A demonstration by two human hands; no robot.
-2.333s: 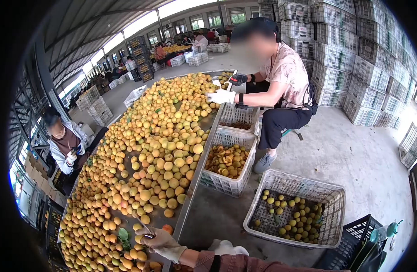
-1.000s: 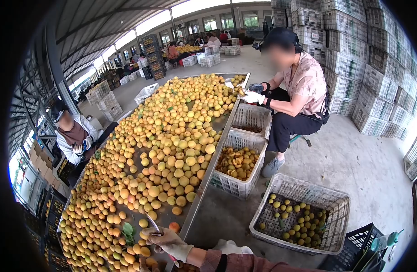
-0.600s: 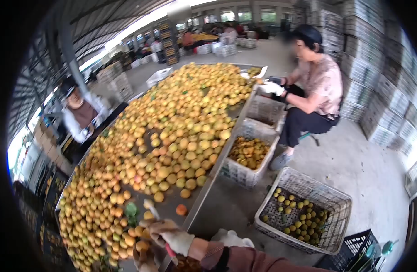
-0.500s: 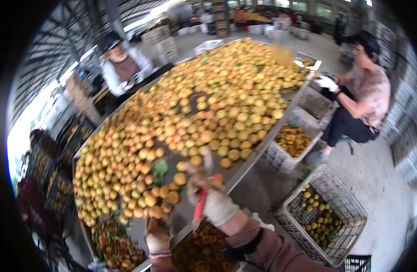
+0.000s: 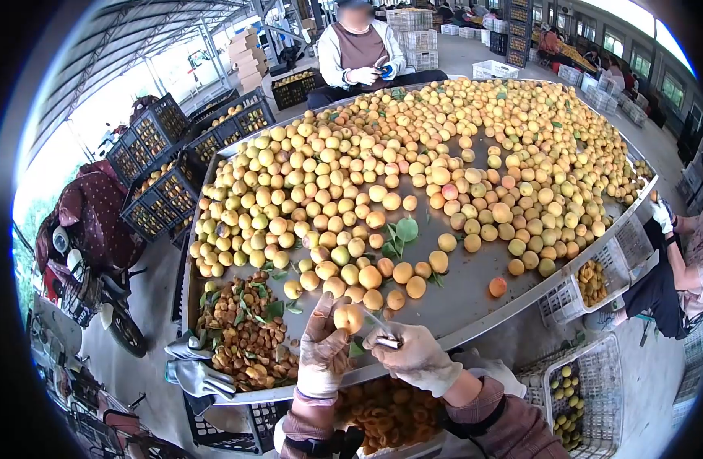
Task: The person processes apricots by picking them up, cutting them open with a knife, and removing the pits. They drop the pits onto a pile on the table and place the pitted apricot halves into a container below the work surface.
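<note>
Between the thumb and fingers of my gloved left hand [image 5: 323,352] is a whole orange apricot [image 5: 349,318], held just over the table's near edge. My gloved right hand [image 5: 418,358] is closed around a small knife [image 5: 388,342], its thin blade blurred and pointing toward that apricot. Just beyond both hands, a front row of loose apricots [image 5: 372,277] lies on the metal sorting table [image 5: 451,302]. Left of my left hand sits a heap of brownish cut fruit pieces [image 5: 248,336]. Below my wrists, a container of cut apricots [image 5: 389,413] is partly hidden by my arms.
Grey gloves [image 5: 198,375] lie on the table's left corner. A grey crate [image 5: 588,390] with green-yellow fruit stands on the floor at right. One person [image 5: 359,53] sits across the table, another [image 5: 691,252] at right. Black fruit crates [image 5: 164,199] and a scooter [image 5: 91,268] are at left.
The view has swung left, bringing the far person to the middle. My left hand has come up from the front row with an apricot, and the knife is now close to it.
</note>
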